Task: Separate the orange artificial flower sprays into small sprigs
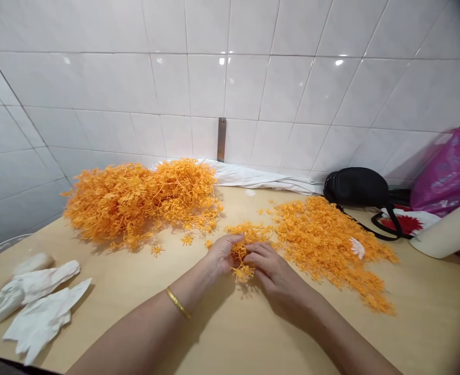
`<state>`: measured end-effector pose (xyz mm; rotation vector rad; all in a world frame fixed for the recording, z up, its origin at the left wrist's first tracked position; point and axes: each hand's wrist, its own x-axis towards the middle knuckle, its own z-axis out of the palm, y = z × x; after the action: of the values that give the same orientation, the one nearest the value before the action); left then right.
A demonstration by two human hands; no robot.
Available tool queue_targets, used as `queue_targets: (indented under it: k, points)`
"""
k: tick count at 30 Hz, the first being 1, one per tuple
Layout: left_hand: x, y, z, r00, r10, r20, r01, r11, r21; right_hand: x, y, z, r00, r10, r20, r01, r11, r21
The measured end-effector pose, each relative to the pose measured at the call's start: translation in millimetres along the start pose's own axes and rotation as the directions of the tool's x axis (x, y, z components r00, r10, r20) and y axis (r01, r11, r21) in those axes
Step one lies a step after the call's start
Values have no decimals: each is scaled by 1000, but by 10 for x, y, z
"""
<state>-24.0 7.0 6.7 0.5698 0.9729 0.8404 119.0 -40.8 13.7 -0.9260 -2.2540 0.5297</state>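
Between my two hands is a spray of orange plastic flower pieces, low over the table. My left hand closes round it from the left, thumb on top. From the right, the bent fingers of my right hand grip the same spray; the fingertips are partly hidden among the orange pieces. Just beyond the hands lies a small orange clump. A tall tangled heap of orange sprays stands at the back left. To the right spreads a flat pile of loose orange pieces, with a white flower piece on it.
Crumpled white gloves lie at the left front of the table. At the right are a black pouch with a strap, a purple bag and a cream cylinder. White cloth runs along the tiled wall.
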Motion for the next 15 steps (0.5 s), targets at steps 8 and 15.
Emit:
queue_targets:
  k: [8,15]
  points:
    - [182,98,-6,989,150,2,-148,977,-152,196,417,-300,587,591,-553,-273,788,552]
    - [181,8,-32,938,269,221,-254,963,-94,384,461,-46,609,791,-55,-308,300,903]
